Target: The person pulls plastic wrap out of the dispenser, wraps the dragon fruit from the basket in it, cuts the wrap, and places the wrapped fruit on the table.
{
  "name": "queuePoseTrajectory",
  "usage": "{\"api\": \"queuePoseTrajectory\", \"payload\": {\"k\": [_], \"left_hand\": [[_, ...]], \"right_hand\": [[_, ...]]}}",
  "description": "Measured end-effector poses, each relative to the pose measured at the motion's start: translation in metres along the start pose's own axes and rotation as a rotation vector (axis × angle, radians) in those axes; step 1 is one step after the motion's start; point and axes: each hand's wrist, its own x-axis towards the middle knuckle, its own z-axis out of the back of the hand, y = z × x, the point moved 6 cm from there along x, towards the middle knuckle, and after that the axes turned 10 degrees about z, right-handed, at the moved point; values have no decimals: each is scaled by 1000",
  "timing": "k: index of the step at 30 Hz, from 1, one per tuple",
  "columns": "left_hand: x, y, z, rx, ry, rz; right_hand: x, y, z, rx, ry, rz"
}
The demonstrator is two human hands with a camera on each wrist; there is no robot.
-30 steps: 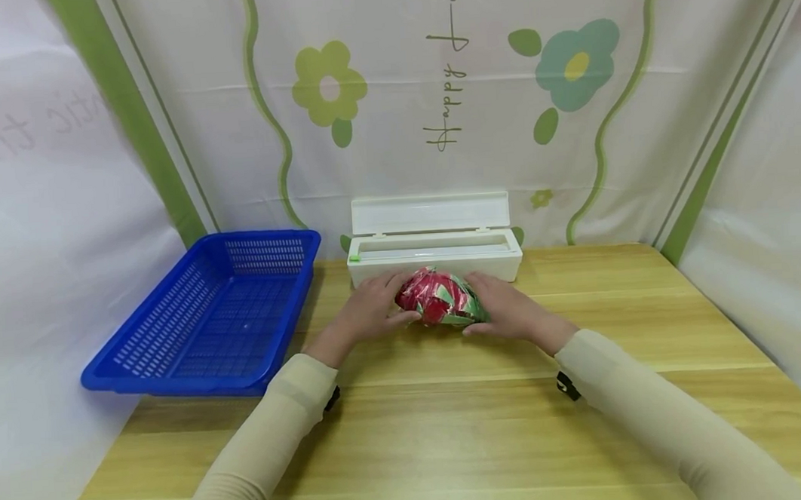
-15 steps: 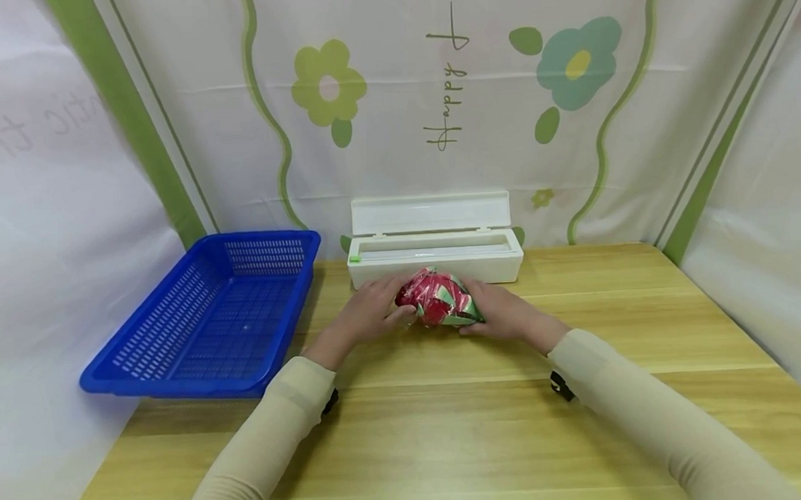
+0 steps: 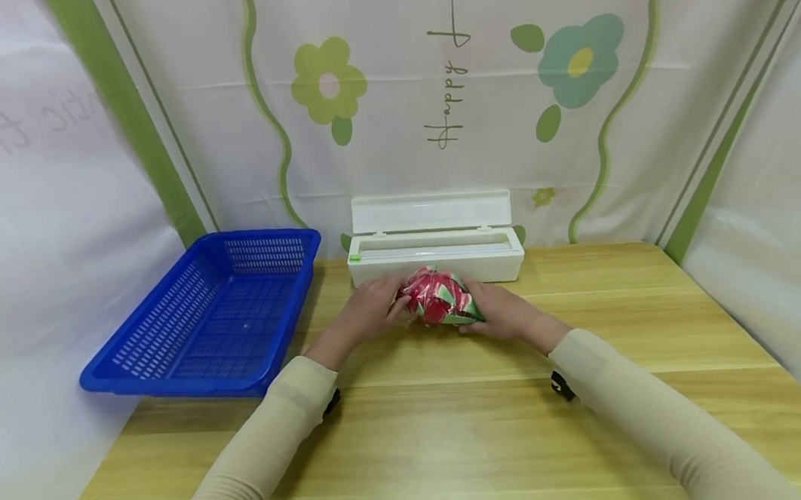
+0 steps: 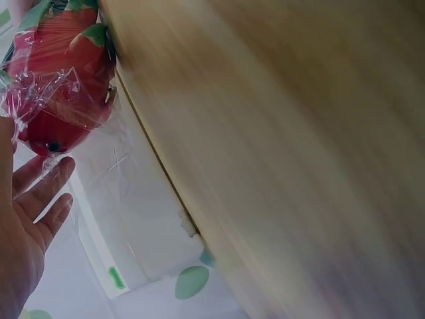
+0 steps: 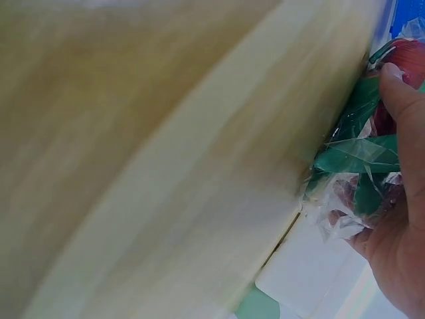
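Note:
A red dragon fruit point(image 3: 437, 297) with green scales sits on the wooden table, covered in crinkled clear plastic wrap. My right hand point(image 3: 505, 309) grips its right end; in the right wrist view the thumb point(image 5: 393, 83) lies along the near side and the other fingers reach behind. At the opposite end is my left hand point(image 3: 370, 310). Its fingers point(image 4: 50, 193) look fairly straight in the left wrist view, touching the loose film at the fruit's tip; the thumb is mostly cut off there. Right behind the fruit stands a white plastic-wrap dispenser point(image 3: 435, 269), lid raised.
A blue perforated basket point(image 3: 207, 385) stands on the left, reaching past the table's left edge. Flower-printed white cloth point(image 3: 395, 152) hangs behind and at both sides. Bare wooden table top point(image 3: 451, 436) extends in front of the hands.
My left thumb has shifted off the near side of the fruit toward its left end. The right hand has moved slightly left, closer round the fruit. The fruit stays about where it was.

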Motion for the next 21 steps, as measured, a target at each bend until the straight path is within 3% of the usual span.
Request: {"api": "queuePoseTrajectory", "payload": {"k": [7,13,21], "left_hand": [[0,0,0,-32,16,40],[-2,6,0,-119,61,163],[-6,15,3,-238,63,290]], "right_hand": [[-1,1,-1,14,-4,-6],[-3,5,-1,70,-33,-2],[-6,13,4,167,-66,28]]}}
